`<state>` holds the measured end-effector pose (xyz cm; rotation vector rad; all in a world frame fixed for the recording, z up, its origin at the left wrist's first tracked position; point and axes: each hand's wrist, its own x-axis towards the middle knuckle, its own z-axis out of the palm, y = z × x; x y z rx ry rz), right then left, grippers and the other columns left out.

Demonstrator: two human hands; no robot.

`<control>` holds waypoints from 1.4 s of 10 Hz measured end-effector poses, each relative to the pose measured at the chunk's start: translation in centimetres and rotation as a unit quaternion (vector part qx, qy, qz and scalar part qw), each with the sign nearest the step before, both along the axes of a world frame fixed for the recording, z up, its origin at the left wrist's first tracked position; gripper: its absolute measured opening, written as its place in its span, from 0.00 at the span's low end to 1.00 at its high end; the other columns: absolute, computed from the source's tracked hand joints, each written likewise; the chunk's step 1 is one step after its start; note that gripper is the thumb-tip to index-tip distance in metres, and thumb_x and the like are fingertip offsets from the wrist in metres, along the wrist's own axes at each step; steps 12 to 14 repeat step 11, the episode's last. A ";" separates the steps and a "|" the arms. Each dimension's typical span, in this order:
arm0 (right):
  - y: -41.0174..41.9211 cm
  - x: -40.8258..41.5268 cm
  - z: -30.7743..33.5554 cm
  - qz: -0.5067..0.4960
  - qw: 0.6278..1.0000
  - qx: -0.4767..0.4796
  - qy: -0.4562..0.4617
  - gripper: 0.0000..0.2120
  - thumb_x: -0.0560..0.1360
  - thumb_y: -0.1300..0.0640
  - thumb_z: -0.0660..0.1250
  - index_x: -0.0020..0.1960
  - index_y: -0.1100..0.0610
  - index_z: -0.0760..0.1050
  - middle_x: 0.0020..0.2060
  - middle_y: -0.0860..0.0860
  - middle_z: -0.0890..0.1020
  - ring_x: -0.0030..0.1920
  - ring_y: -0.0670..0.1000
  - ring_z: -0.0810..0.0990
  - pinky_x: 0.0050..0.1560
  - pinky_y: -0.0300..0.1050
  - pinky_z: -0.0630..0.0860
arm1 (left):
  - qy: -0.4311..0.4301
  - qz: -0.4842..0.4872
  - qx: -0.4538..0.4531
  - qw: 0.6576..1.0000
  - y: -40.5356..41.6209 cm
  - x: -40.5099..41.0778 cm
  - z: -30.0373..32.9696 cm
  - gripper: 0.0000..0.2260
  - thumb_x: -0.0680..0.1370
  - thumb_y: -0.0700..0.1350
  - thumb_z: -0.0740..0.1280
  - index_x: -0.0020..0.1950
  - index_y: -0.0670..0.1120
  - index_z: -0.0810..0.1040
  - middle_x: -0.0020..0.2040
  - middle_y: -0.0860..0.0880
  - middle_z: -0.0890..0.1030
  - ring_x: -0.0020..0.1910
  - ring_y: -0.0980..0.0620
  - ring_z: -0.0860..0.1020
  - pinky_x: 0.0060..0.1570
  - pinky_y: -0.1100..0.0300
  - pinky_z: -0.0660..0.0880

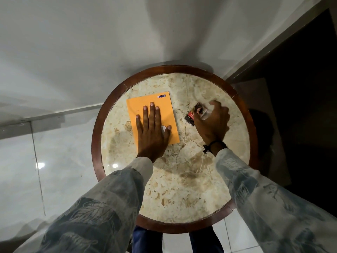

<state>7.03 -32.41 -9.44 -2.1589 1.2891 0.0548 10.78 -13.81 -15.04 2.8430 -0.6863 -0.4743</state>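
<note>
The left hand (151, 136) lies flat, fingers straight and spread, pressing the orange envelope (165, 106) beneath them. The right hand (213, 123), fingers curled, grips a small printed box (197, 109) on the marble table (182, 179).

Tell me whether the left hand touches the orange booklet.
Touching. The head view shows the left hand lying flat on the orange booklet, fingers straight.

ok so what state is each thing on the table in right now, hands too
orange booklet: closed, lying flat on the table, pinned under the left hand
small box: closed, blurred, gripped at one end by the right hand
left hand: flat, fingers straight, pressing the booklet
right hand: fingers curled round the box
round table: upright, marble top bearing both things
</note>
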 end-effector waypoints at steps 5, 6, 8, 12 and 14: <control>0.6 1.4 -0.9 0.010 0.999 0.031 0.010 0.28 0.66 0.55 0.77 0.62 0.61 0.72 0.60 0.59 0.78 0.60 0.62 0.77 0.56 0.60 0.80 | -0.013 -0.006 0.006 1.000 0.1 0.0 -0.1 0.34 0.85 0.60 0.51 0.84 0.42 0.47 0.85 0.42 0.47 0.85 0.41 0.45 0.82 0.36 0.49; 0.5 1.3 -1.2 0.028 0.999 0.024 0.018 0.28 0.65 0.55 0.77 0.62 0.60 0.72 0.61 0.58 0.77 0.62 0.61 0.75 0.56 0.62 0.79 | -0.011 -0.006 0.005 1.000 0.1 0.0 -0.3 0.34 0.85 0.61 0.50 0.84 0.42 0.47 0.85 0.42 0.47 0.85 0.41 0.45 0.82 0.36 0.49; 0.6 0.9 -1.3 0.044 0.998 0.012 0.030 0.29 0.65 0.52 0.76 0.62 0.58 0.71 0.62 0.56 0.75 0.63 0.61 0.74 0.57 0.65 0.78 | -0.008 -0.005 0.016 1.000 0.0 0.2 -0.1 0.34 0.85 0.61 0.50 0.84 0.42 0.47 0.85 0.42 0.47 0.85 0.41 0.45 0.82 0.36 0.49; -3.8 -0.1 7.6 -0.097 0.949 0.175 -0.243 0.17 0.70 0.52 0.79 0.56 0.55 0.81 0.48 0.50 0.85 0.47 0.47 0.85 0.44 0.44 0.80 | 0.034 -0.030 0.039 0.998 -0.2 0.7 3.1 0.35 0.85 0.61 0.50 0.84 0.42 0.44 0.85 0.42 0.42 0.84 0.40 0.42 0.82 0.36 0.47; -3.8 -0.1 7.6 -0.097 0.949 0.175 -0.243 0.17 0.70 0.52 0.79 0.56 0.55 0.81 0.48 0.50 0.85 0.47 0.47 0.85 0.44 0.44 0.80 | 0.034 -0.030 0.039 0.998 -0.2 0.7 3.1 0.35 0.85 0.61 0.50 0.84 0.42 0.44 0.85 0.42 0.42 0.84 0.40 0.42 0.82 0.36 0.47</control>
